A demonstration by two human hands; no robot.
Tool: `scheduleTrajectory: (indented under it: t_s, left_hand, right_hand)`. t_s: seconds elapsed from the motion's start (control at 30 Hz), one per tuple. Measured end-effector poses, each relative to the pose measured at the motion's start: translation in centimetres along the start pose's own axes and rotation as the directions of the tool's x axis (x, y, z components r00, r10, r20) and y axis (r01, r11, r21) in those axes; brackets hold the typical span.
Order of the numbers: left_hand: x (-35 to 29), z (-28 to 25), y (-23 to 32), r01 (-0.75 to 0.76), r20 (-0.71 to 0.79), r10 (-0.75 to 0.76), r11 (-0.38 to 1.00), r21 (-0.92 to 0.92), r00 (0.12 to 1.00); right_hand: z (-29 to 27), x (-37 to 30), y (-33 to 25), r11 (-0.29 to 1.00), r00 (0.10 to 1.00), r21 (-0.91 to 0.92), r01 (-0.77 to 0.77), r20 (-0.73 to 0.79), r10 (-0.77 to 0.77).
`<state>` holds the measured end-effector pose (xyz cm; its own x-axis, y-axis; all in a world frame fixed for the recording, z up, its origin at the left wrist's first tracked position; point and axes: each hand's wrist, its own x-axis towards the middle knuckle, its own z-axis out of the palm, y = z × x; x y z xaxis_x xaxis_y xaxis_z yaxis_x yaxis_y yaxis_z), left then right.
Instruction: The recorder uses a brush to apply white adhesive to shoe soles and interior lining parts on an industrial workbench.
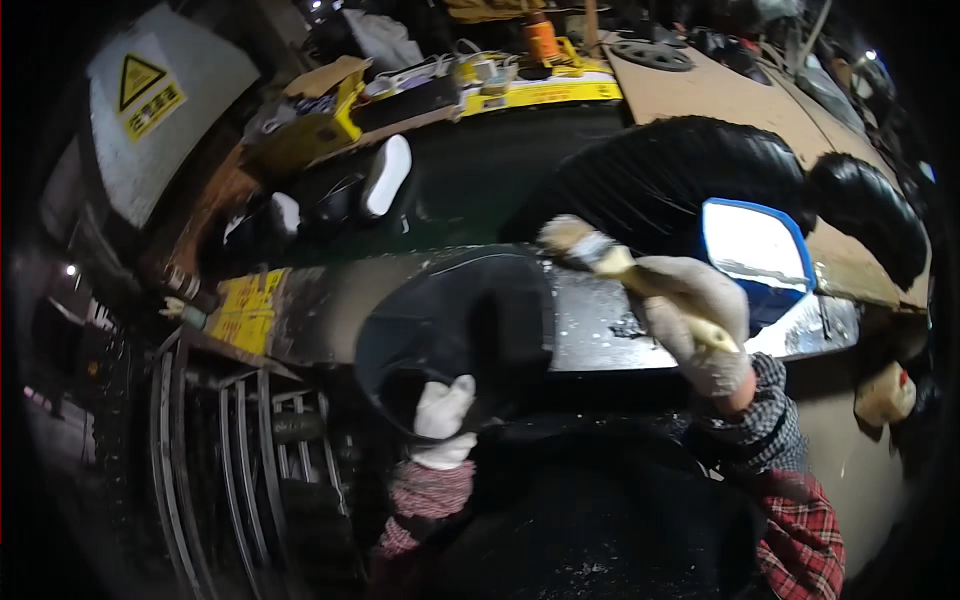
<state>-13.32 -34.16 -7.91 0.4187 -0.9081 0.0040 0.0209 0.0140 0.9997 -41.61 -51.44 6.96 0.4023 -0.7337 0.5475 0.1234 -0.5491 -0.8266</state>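
Right of centre, a blue-rimmed container [808, 268] holds something bright white, its surface lost in glare. The gloved right hand [700, 310], raised beside it, grasps a brush [613, 263] pointing upper left, its handle partly hidden. At centre, the gloved left hand [445, 408] holds 1 black sheet's [430, 320] lower edge, fingertips hard to distinguish.

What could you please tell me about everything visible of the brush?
The brush has a pale yellowish handle, its material uncertain, and brownish bristles that look whitish toward their base. The gloved right hand grips the handle, whose end shows beyond the grip. It slants, bristles toward the upper left, by the shiny work surface; whether the bristles touch anything is unclear.
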Motion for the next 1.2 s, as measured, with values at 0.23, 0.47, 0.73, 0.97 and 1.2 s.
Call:
scheduleTrajectory:
  t_s: [0.23, 0.47, 0.73, 0.97, 1.2]
  left_hand:
    - [0.2, 1.7, 0.2, -0.265, -0.419, 0.132, 0.923, -0.279, 0.898]
    - [1.1, 2.6, 3.6, -0.047, -0.232, -0.134, 0.766, -0.641, 0.964]
    - [1.9, 1.8, 5.1, 0.074, -0.068, -0.129, 0.845, -0.529, 0.989]
    - [4.3, -0.1, 7.2, 0.058, -0.057, -0.063, 0.995, -0.087, 0.996]
    - [-0.3, 2.0, 7.4, 0.199, 0.034, -0.208, 0.853, -0.482, 0.977]
  right_hand:
    - [6.6, 3.9, 5.4, 0.923, 0.966, 0.291, -0.251, 0.129, 0.222]
    - [6.2, 3.1, 5.0, 0.97, 0.985, 0.181, -0.165, -0.027, 0.173]
    - [14.8, 1.5, -4.4, 0.829, 0.674, 0.052, 0.558, 0.554, -0.488]
    - [2.0, -1.8, 1.2, 0.968, 0.887, -0.073, -0.239, 0.389, 0.249]
    - [0.3, -2.4, 1.5, 0.941, 0.864, -0.198, 0.273, 0.48, -0.149]
